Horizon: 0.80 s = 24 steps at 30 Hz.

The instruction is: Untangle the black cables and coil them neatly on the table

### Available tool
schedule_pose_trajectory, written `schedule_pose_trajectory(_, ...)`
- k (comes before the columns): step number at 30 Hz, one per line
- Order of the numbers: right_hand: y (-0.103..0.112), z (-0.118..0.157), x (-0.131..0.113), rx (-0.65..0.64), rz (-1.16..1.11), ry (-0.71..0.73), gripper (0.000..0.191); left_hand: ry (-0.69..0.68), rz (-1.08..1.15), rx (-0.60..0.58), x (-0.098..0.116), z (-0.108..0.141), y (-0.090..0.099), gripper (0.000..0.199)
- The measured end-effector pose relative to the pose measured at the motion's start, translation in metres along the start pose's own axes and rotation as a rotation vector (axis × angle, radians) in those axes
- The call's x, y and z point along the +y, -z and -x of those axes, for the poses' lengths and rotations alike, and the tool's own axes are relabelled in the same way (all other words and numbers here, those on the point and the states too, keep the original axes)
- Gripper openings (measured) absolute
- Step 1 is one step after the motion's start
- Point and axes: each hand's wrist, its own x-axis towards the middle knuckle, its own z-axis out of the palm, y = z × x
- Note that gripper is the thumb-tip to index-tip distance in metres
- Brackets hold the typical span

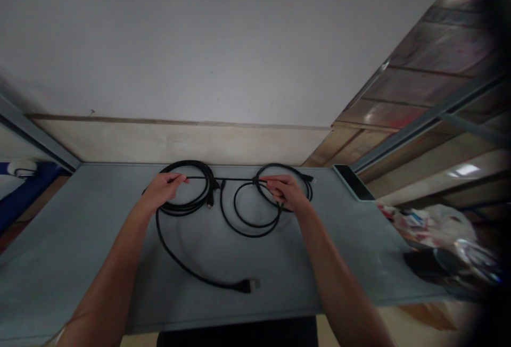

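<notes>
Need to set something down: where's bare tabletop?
Bare: table left of the left forearm, to its left edge; also between right forearm, phone and right edge. Crowded: the middle, coiled cables at left hand and right hand.

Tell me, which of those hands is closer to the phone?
Right. The right hand, pinching the black cable, is left of the phone, not touching it. The left hand, also pinching the black cable, is much farther left.

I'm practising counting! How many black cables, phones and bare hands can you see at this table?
Black cables: 3 (held cable, left coil, right coil)
Phones: 1 (green-edged phone)
Bare hands: 2 (left hand, right hand)
Total: 6
</notes>
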Motion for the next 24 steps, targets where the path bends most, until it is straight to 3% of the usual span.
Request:
schedule_pose_trajectory(4,0.015,0.002,-0.008,0.109,0.001,0.041,0.031,0.076,0.09,-0.048,-0.009,0.001,0.017,0.05)
schedule_pose_trajectory(9,0.022,0.003,-0.01,0.118,-0.001,0.01,0.032,0.087,0.061,-0.283,-0.01,0.006,0.019,0.046)
schedule_pose_trajectory(13,0.026,0.004,-0.011,0.109,-0.01,-0.007,0.031,0.078,0.054,-0.397,-0.003,0.009,0.002,0.049)
schedule_pose_trajectory(17,0.018,0.003,-0.008,-0.002,0.028,-0.1,0.031,0.059,0.077,-0.357,0.001,0.008,-0.021,0.054)
schedule_pose_trajectory(24,-0.017,0.004,0.003,-0.189,0.026,-0.156,0.03,-0.059,0.083,-0.286,0.0,0.009,-0.054,0.053)
